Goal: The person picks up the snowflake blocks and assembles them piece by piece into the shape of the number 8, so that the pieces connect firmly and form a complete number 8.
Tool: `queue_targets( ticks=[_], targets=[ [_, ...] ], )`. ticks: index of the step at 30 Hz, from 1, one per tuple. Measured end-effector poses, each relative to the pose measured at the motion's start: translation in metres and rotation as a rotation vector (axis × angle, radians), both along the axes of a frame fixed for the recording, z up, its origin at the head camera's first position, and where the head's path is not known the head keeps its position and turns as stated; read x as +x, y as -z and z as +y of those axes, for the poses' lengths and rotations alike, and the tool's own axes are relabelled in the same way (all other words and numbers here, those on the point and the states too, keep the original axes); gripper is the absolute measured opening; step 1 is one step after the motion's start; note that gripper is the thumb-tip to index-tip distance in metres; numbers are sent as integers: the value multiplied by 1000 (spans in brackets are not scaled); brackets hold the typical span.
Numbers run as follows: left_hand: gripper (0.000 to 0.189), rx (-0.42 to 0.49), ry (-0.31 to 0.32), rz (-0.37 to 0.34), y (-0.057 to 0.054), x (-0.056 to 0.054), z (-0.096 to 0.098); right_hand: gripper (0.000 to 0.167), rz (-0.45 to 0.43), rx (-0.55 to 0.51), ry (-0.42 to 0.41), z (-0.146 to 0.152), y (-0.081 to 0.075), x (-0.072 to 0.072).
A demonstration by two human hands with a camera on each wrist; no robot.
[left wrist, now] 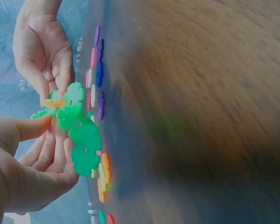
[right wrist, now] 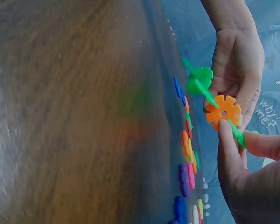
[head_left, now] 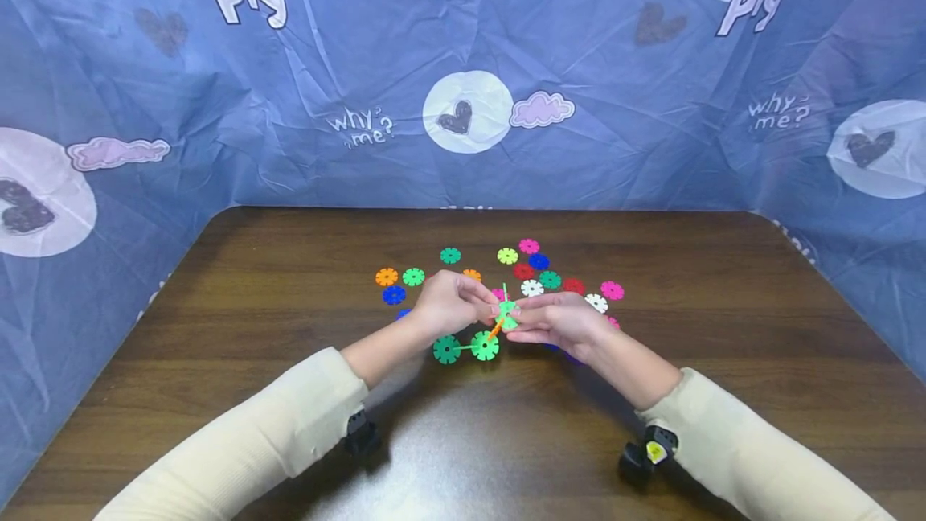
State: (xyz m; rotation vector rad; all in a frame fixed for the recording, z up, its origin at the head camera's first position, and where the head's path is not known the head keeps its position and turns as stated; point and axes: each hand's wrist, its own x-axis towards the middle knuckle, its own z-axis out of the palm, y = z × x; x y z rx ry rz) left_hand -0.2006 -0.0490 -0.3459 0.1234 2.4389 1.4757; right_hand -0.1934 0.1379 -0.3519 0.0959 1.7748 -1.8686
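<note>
Pinching the raised end of a chain of joined discs (head_left: 477, 350), the left grip (head_left: 450, 305) and the right grip (head_left: 563, 322) are both closed on it by thumb and fingers, over a brown, wood-grained worktop (head_left: 318, 248). Left of the chain and a little beyond lie an orange disc (head_left: 380, 277) and a blue disc (head_left: 388, 296); straight beyond it, a teal disc (head_left: 444, 256) and a yellow disc (head_left: 502, 257); off to its right, a pink disc (head_left: 607, 292). On the chain's near side, the wood carries a pale sheen, and cream sleeves (head_left: 268, 416) reach in from there. Well behind the chain, past the worktop's rounded far corners, hangs a creased blue cloth (head_left: 304, 175), also covering both sides, printed with white circles, dark hearts, pink clouds and the words "pig" and "why me?".
</note>
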Motion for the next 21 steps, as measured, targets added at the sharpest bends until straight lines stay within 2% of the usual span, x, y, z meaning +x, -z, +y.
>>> queue_targets(
  ticks=[5, 11, 13, 17, 21],
  targets=[
    [8, 27, 21, -40, -2, -3, 4, 45, 26, 100, -4, 6, -1, -3],
    [13, 34, 112, -32, -1, -12, 10, 48, 21, 140, 27, 19, -4, -4],
    [15, 7, 137, -21, 0, -15, 12, 50, 15, 139, 29, 27, -4, -3],
    [13, -147, 198, 85, 6, -21, 16, 51, 4, 148, 21, 46, -1, 1],
    [17, -336, 319, 273, 13, -24, 21, 51, -16, 146, 8, 63, 3, 6]
  ],
)
